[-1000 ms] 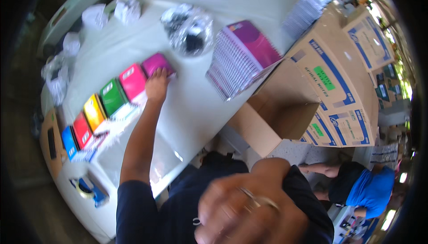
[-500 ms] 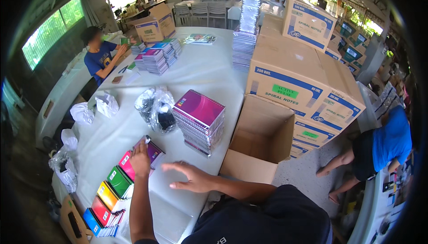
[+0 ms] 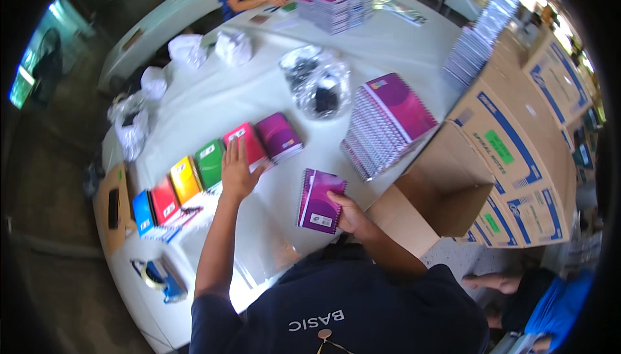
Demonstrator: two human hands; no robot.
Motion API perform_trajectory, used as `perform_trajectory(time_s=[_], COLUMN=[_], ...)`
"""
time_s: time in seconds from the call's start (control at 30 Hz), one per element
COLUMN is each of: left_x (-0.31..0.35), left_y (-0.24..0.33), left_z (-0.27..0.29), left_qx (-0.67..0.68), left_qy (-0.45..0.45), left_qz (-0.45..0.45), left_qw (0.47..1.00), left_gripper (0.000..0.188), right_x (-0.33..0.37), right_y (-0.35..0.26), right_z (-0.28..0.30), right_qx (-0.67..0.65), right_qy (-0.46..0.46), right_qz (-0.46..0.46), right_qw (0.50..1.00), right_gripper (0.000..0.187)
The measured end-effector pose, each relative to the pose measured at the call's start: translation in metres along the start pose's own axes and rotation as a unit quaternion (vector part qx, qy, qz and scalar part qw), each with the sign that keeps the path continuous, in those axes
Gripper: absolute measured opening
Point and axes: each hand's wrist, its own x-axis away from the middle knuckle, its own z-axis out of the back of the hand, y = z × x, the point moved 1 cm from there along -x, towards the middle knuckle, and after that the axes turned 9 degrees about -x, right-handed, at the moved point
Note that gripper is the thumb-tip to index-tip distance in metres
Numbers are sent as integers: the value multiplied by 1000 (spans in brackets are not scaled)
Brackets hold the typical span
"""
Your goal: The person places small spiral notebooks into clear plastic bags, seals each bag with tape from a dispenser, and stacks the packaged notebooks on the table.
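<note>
- The right hand (image 3: 349, 215) pinches a small bundle of purple notebooks (image 3: 320, 200) by its lower right corner, thumb on top, holding it just above the white counter (image 3: 194, 105) in front of the body.
- The left hand (image 3: 238, 171) is spread flat, fingers apart, resting at the near edge of the green notebooks (image 3: 210, 163) and pink notebooks (image 3: 246, 143) in the row.
- That row runs blue pile (image 3: 143, 213), red pile (image 3: 164, 200), yellow pile (image 3: 185, 179), green, pink, then a purple pile (image 3: 279, 137) at its far end.
- To do it well, I judge the bundle should be kept level and squared, gripped with more fingers underneath so the covers do not fan.
- Matching colour to the purple pile and lining up the spiral edges would keep the row neat.
- The tall stack of purple notebooks (image 3: 388, 124) stands near the open box (image 3: 440, 202); keep the elbow clear of it.
</note>
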Motion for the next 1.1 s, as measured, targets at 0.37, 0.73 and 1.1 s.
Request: perform_trajectory(time_s=[0.37, 0.73, 1.1], left_x=[12, -9, 17], left_y=[-20, -23, 46], left_z=[-37, 1, 21], left_qx=[-67, -19, 172], left_qy=[16, -3, 22], left_qz=[-33, 25, -113], left_qw=[997, 999, 978], left_gripper=[45, 20, 35], right_x=[-25, -37, -41], right_y=[9, 1, -3], right_z=[4, -20, -13], right_qx=[22, -24, 97], right_qy=[17, -13, 9], right_qz=[-49, -52, -13], right_qw=[998, 998, 995], right_gripper=[38, 42, 43])
